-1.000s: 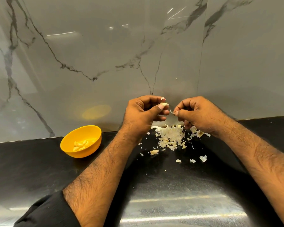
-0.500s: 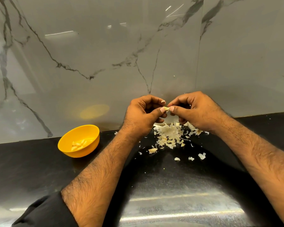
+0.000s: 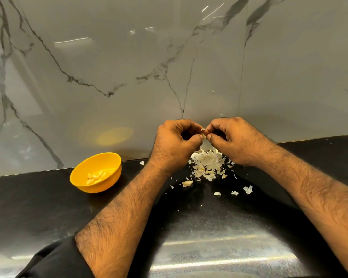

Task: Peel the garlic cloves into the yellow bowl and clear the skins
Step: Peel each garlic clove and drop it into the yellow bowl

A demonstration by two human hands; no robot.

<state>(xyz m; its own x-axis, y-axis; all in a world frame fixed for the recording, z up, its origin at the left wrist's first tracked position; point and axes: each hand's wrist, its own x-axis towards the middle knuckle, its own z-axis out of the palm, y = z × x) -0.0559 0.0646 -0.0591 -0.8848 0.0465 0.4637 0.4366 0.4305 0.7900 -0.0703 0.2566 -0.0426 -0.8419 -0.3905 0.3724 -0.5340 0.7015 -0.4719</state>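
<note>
Small pale garlic clove (image 3: pixel 204 136) pinched between left hand (image 3: pixel 176 146) and right hand (image 3: pixel 236 143) fingertips; round yellow plastic bowl (image 3: pixel 111 159) at nine o'clock on desk.

We stood at a glossy black countertop (image 3: pixel 38 207) that met a grey marble-veined wall (image 3: pixel 109 67); a black sleeve (image 3: pixel 56 261) covered our left upper forearm.

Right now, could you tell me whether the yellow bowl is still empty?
No, the yellow bowl already holds several peeled garlic cloves, while both hands work over the skin pile to its right.
</note>
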